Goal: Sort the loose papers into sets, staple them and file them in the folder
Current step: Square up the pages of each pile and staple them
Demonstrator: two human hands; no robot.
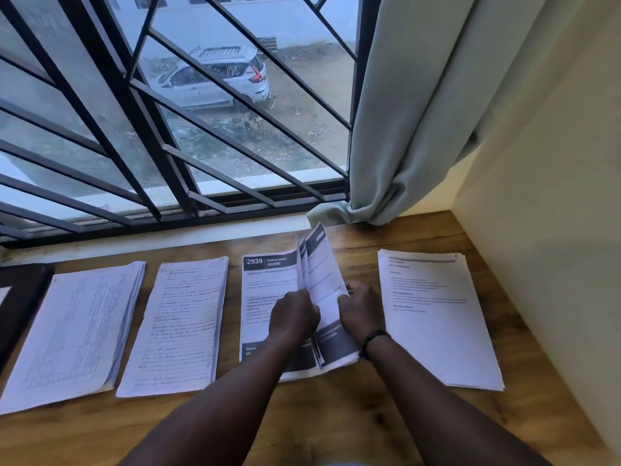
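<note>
- Four paper stacks in a row on the wooden surface under the barred window.
- Third stack, headed "2939 Dining Area", between both hands.
- Left hand: fingers curled, pinching lifted sheets at their left edge.
- Right hand: fingers gripping the same sheets, raised and tilted.
- Table-ruled stack, handwritten stack, typed stack lying flat.
- Dark folder at far left.

left hand pinching, right hand gripping
</note>
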